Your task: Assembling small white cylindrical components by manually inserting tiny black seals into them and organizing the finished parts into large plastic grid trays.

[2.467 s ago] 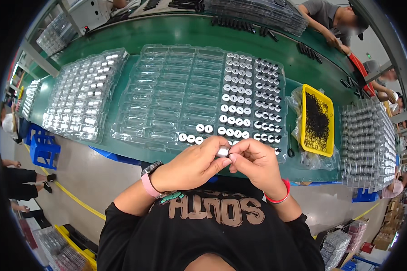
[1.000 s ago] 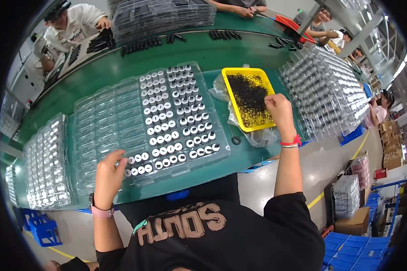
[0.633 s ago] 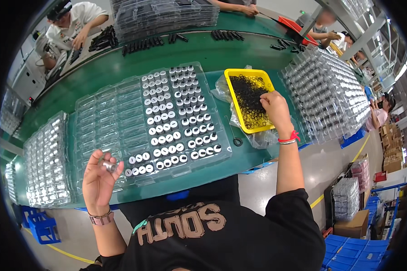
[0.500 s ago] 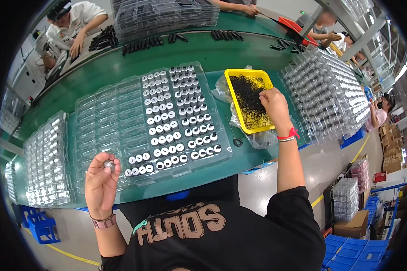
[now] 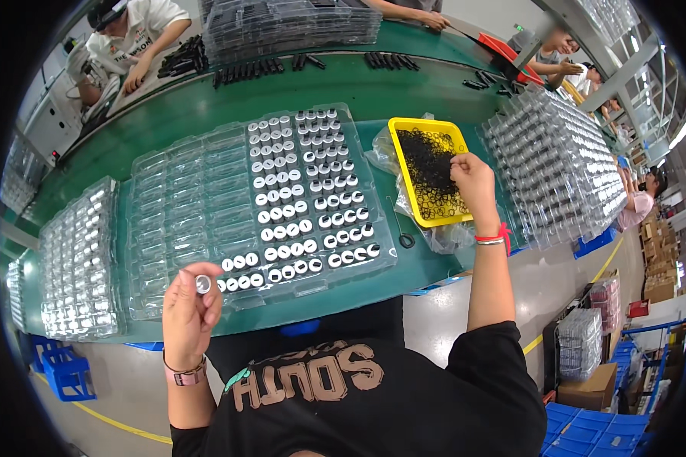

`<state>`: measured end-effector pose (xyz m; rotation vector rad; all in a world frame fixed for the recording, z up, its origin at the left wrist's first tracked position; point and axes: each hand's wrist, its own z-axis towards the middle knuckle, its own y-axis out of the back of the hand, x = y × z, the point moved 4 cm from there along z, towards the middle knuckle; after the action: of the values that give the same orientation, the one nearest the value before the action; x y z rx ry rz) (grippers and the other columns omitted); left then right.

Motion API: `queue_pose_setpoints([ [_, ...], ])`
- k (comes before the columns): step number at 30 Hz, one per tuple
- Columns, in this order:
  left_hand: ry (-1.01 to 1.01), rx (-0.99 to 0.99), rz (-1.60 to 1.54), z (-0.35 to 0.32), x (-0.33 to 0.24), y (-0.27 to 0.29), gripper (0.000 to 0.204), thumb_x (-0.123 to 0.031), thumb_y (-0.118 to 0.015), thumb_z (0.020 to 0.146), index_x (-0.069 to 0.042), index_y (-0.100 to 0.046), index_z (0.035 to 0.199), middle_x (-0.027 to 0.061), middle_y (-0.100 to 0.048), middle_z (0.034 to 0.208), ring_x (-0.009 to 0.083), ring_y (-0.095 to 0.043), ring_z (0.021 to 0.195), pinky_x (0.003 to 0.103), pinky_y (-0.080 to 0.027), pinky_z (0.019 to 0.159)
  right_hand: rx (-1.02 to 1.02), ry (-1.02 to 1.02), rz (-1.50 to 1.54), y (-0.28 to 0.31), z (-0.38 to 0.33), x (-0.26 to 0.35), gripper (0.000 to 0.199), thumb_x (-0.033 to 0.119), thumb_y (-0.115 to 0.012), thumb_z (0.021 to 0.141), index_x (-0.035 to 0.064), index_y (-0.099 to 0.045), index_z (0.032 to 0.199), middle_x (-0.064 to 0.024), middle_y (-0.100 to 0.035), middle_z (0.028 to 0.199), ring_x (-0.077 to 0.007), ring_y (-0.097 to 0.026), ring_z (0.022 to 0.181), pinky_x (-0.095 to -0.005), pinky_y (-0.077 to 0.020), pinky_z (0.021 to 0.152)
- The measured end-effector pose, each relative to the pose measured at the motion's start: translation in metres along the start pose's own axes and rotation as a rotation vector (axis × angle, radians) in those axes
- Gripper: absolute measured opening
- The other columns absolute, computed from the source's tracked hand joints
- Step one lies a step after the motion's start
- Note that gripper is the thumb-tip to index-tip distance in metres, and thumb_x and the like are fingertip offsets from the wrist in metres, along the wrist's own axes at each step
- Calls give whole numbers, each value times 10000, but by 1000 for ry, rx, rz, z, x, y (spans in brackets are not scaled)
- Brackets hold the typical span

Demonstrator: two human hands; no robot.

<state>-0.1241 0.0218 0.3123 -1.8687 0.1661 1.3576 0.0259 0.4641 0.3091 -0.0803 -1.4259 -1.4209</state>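
Observation:
Between the thumb and fingers of my left hand point(image 5: 188, 308) is a small round metal cap point(image 5: 203, 284), its pale ring-shaped end showing. It is held just off the near edge of a clear plastic tray point(image 5: 175, 221). Rows of white-topped and black-and-white cylindrical parts point(image 5: 282, 199) fill that tray's right half. My right hand point(image 5: 474, 183) is over the right side of a yellow bin point(image 5: 437, 222), fingertips pinched together at the heap of thin black rubber rings point(image 5: 428, 167). Whether a ring is between those fingertips is too small to make out.
Stacked clear trays of parts stand at the left point(image 5: 80, 266) and right point(image 5: 552, 164). A dark looped tool point(image 5: 406, 240) lies beside crumpled plastic film point(image 5: 447, 239). Black tubes point(image 5: 248, 72) lie along the far green bench, where other people work. A blue stool point(image 5: 67, 373) stands lower left.
My left hand has shifted slightly right and turned, so the cap's round end now shows. My right hand stays pinched at the rings. The whole view has drifted a little.

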Motion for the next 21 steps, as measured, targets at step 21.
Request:
queue_pose_setpoints([
  [21, 109, 296, 393, 14, 22, -64, 264, -112, -436, 895, -15, -459, 1139, 43, -499, 709, 88, -418, 592, 177, -338, 448, 283, -187, 961, -24, -67, 92, 95, -16, -512, 812, -26, -586, 870, -117, -604, 755, -130, -585, 615, -220, -496, 552],
])
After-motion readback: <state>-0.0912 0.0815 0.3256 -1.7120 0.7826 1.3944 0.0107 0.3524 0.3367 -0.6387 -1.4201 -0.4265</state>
